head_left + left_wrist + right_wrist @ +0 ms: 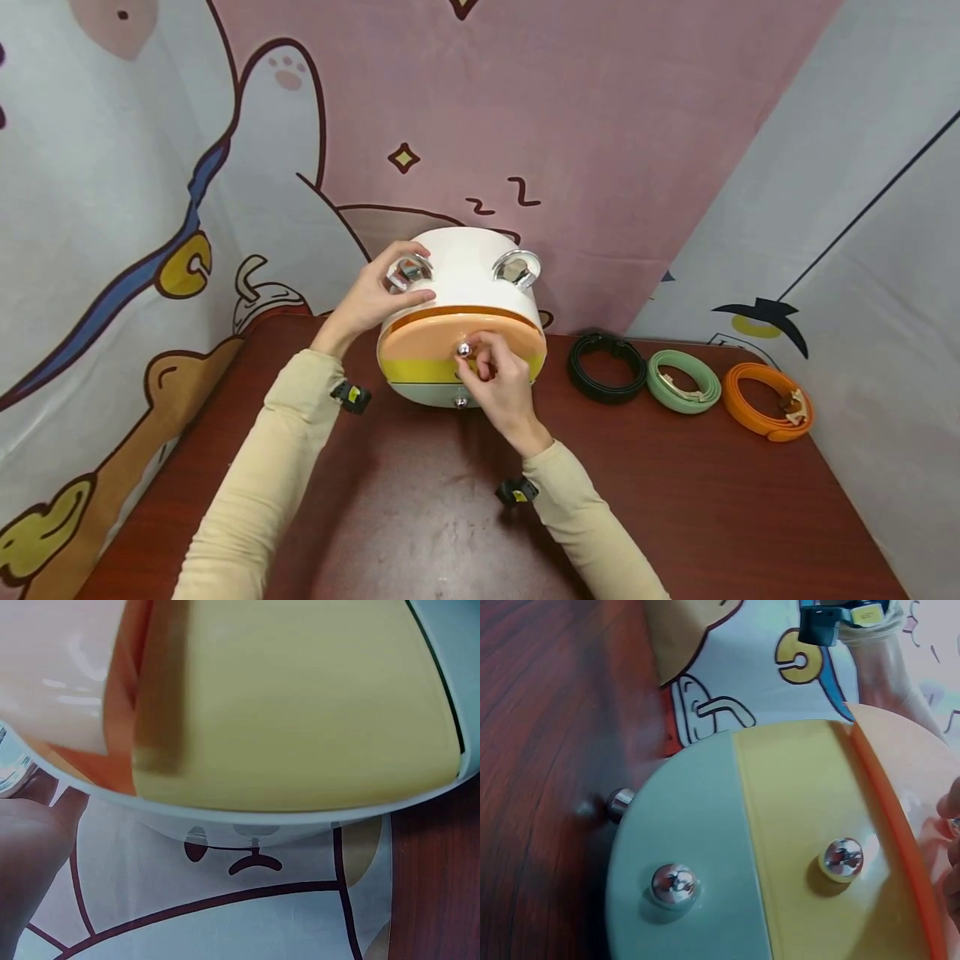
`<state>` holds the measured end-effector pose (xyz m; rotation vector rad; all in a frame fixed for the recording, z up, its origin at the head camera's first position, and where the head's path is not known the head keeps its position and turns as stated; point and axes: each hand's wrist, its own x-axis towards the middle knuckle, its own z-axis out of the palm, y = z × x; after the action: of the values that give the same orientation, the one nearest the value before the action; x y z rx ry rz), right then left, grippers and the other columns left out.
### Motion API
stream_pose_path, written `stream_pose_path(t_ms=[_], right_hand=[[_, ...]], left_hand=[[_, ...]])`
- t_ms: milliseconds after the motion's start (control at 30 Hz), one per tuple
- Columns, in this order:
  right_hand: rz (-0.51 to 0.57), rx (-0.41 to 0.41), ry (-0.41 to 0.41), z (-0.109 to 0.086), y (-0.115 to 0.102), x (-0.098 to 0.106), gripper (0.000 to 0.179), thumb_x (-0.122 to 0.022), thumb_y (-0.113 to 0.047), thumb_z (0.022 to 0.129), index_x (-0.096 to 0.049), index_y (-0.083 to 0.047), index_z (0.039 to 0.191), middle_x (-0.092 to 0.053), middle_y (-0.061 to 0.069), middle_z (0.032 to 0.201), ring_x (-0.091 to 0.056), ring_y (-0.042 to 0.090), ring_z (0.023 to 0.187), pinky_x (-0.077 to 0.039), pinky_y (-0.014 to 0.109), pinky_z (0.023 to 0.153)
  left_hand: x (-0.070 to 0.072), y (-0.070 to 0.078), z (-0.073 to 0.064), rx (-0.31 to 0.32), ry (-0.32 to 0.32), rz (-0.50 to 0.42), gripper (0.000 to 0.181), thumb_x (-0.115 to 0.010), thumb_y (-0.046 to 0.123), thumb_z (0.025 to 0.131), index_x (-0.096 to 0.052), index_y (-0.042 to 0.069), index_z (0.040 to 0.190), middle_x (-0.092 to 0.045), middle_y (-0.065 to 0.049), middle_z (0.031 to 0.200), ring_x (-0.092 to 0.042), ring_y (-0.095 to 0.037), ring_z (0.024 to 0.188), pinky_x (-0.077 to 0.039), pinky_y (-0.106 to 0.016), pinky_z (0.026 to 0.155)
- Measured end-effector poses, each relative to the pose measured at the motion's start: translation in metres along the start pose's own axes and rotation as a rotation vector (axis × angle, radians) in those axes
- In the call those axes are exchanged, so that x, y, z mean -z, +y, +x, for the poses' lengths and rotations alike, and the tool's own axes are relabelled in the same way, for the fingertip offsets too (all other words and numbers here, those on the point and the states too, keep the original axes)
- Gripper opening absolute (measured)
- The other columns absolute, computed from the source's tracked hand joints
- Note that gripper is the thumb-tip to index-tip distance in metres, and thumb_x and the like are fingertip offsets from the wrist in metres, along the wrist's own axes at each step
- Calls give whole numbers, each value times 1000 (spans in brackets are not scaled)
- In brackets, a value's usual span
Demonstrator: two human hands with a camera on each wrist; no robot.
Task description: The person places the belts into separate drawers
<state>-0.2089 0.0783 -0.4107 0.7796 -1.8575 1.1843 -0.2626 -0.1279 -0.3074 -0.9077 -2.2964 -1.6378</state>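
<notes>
The right hand (498,375) pinches the silver knob (463,350) of the peach drawer (427,333), which stands slightly out of the white cabinet (465,267). Just below its fingertips lie the yellow drawer (412,370) and, under that, the pale green drawer (423,393). Up and left of it, the left hand (375,292) grips the cabinet's left chrome fitting (411,271), thumb and fingers curved round it. Right of the right hand, on the reddish-brown table (435,517), sit three coiled belts: black (609,395) nearest, then green (678,403), then orange (750,418) farthest.
</notes>
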Motion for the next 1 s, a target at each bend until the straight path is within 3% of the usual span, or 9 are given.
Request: stream_pose_path(t_ms=[133, 400, 633, 1000], right_hand=[[7, -22, -23, -1, -4, 4, 32, -78, 7, 74, -59, -1, 99, -44, 0, 59, -42, 9, 51, -35, 21, 47], [-42, -27, -72, -3, -14, 13, 34, -81, 1, 73, -59, -2, 99, -44, -2, 62, -43, 9, 55, -36, 21, 50], [-60, -44, -82, -4, -23, 18, 34, -81, 2, 72, -60, -2, 98, -45, -2, 62, -44, 9, 55, -37, 20, 51], [-61, -65, -83, -13, -37, 24, 35, -82, 1, 72, -59, -3, 99, -43, -4, 61, -42, 7, 53, -36, 19, 49]], left_hand=[[0, 0, 0, 13, -8, -8, 47, -73, -1, 83, -53, -1, 126, -53, -20, 124, -50, -17, 98, -42, -40, 82], [0, -1, 0, 23, -14, -41, 46, -71, -2, 85, -51, -4, 126, -51, -22, 126, -47, -41, 107, -40, -42, 86], [0, -2, 1, 43, -9, -44, 42, -68, 0, 88, -51, -3, 126, -52, -18, 123, -52, -19, 99, -43, -34, 83], [-1, -2, 1, 31, -7, -71, 39, -67, -1, 88, -51, -3, 124, -54, -17, 118, -54, -19, 93, -46, -32, 78]])
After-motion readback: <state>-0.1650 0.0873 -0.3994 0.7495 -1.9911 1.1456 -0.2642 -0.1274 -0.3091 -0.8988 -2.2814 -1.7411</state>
